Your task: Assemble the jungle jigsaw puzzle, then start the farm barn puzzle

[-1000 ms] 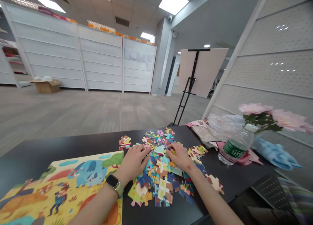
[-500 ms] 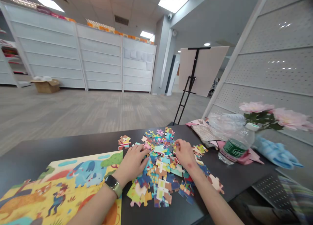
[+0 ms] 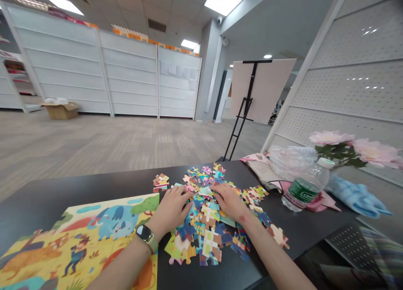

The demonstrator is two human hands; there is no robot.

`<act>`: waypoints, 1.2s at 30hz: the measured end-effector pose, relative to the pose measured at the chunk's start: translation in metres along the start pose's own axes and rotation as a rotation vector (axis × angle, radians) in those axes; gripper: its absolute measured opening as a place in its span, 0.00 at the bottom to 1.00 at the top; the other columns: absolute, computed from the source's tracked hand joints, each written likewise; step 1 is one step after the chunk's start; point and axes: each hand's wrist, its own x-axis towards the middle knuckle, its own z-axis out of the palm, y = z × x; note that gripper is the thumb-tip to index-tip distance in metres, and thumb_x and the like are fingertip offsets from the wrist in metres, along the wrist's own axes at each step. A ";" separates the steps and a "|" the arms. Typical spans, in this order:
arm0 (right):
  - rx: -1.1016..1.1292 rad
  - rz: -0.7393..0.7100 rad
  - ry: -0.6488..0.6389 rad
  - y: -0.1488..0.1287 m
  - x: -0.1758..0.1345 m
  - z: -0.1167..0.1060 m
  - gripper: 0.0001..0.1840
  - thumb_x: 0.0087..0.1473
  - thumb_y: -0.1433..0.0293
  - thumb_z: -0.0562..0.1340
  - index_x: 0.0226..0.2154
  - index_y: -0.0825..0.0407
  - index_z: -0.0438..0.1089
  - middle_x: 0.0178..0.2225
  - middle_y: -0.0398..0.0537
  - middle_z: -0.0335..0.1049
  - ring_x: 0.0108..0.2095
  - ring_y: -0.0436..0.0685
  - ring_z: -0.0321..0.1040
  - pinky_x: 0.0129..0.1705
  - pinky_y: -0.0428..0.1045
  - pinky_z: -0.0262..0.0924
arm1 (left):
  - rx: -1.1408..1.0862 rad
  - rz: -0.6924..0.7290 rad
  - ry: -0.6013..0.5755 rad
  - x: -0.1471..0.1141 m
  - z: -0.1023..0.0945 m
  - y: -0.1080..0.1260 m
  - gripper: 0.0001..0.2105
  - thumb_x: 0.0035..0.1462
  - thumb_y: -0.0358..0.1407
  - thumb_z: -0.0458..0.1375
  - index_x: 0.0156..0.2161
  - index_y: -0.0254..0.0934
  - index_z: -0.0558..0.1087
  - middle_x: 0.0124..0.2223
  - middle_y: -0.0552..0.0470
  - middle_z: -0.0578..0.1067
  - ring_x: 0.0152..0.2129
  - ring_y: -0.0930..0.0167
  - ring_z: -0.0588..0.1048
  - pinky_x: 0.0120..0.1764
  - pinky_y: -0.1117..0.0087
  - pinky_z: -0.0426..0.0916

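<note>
A heap of loose jigsaw puzzle pieces [image 3: 209, 244] in many colours covers the middle of the black table, several of them overlapping. At its left edge my left hand [image 3: 174, 206], with a watch on the wrist, lies with fingers and thumb apart and nothing in it. My right hand [image 3: 229, 201] reaches over the upper part of the heap. Its fingers stretch left and rest by a pale teal-and-white puzzle piece [image 3: 205, 191]; the pieces under the palm are hidden. On the left lies an assembled puzzle [image 3: 107, 223] with a blue elephant and a figure in a hat, partly under my left forearm.
A water bottle [image 3: 304, 189] with a green label stands at the right, before clear plastic wrap [image 3: 286, 159] and pink cloth. Pink flowers [image 3: 371, 149] and a blue folded cloth [image 3: 359, 195] are farther right. An easel [image 3: 244, 109] stands beyond the black table [image 3: 126, 181].
My right hand has moved left across the heap, and its fingers have gone from curled to stretched out. My left hand has stayed in place.
</note>
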 end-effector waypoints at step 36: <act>0.089 0.157 0.047 -0.038 -0.089 -0.031 0.08 0.58 0.74 0.59 0.39 0.47 0.71 0.44 0.48 0.75 0.48 0.61 0.69 0.52 0.56 0.63 | -0.142 0.295 -0.139 -0.008 -0.006 0.039 0.19 0.62 0.39 0.59 0.58 0.49 0.69 0.66 0.49 0.65 0.62 0.55 0.62 0.62 0.48 0.58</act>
